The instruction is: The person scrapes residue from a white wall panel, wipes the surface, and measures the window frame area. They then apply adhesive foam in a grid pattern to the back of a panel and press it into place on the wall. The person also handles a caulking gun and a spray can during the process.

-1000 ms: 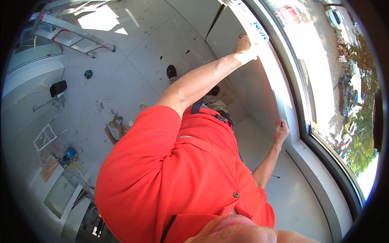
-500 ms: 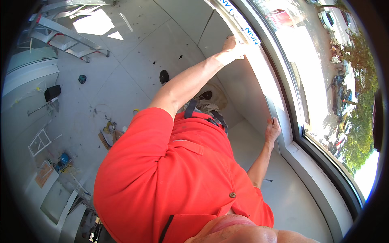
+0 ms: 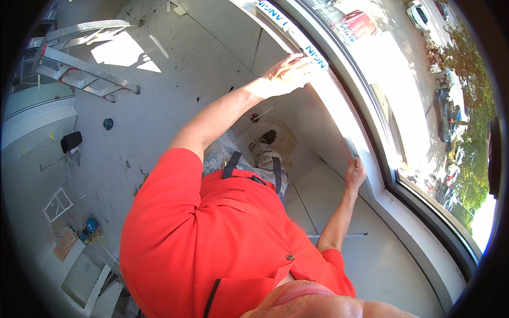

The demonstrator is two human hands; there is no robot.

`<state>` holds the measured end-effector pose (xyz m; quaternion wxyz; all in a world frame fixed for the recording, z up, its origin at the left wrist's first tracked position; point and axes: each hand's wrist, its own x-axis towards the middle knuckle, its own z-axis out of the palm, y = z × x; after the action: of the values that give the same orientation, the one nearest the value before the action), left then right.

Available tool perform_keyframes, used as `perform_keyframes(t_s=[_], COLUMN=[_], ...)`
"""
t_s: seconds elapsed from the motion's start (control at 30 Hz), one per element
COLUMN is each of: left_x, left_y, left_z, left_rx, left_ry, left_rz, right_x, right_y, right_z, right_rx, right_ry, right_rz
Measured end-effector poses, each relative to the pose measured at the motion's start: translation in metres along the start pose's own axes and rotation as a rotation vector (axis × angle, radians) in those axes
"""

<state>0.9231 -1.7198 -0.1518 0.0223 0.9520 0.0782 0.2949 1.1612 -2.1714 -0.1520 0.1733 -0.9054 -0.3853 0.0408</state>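
My left hand (image 3: 289, 74) reaches far forward and lies over a long white trim strip (image 3: 339, 114) with blue print on its film, fingers curled on its edge. The strip runs along the inner side of a big curved window frame (image 3: 424, 212). My right hand (image 3: 355, 175) grips the same strip lower down, at its near end. My red shirt (image 3: 222, 249) fills the lower middle, and my shoe (image 3: 265, 139) shows on the pale floor between my arms.
An aluminium ladder (image 3: 90, 63) lies on the grey tiled floor at the upper left. A black object (image 3: 71, 140), a small white frame (image 3: 58, 204) and small blue and orange items (image 3: 87, 228) sit at the left. Parked cars (image 3: 360, 21) and trees show outside the glass.
The view has tipped down, so my legs and shoe now show. My left hand has slid a little nearer along the strip. My right hand stays on the strip.
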Motion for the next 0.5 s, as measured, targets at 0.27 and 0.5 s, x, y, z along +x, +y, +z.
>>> perform_keyframes(t_s=[0.27,0.5], left_x=[-0.006,0.004], left_y=[-0.027,-0.022], left_z=[0.047,0.068], left_rx=[0.040,0.061], left_ry=[0.147,0.129], left_rz=[0.224,0.397], right_x=[0.023,-0.035], right_y=[-0.013,-0.024], right_z=[-0.014,0.011], right_rx=[-0.078,-0.066], right_ry=[0.133,0.770], right_rz=[-0.061,0.018])
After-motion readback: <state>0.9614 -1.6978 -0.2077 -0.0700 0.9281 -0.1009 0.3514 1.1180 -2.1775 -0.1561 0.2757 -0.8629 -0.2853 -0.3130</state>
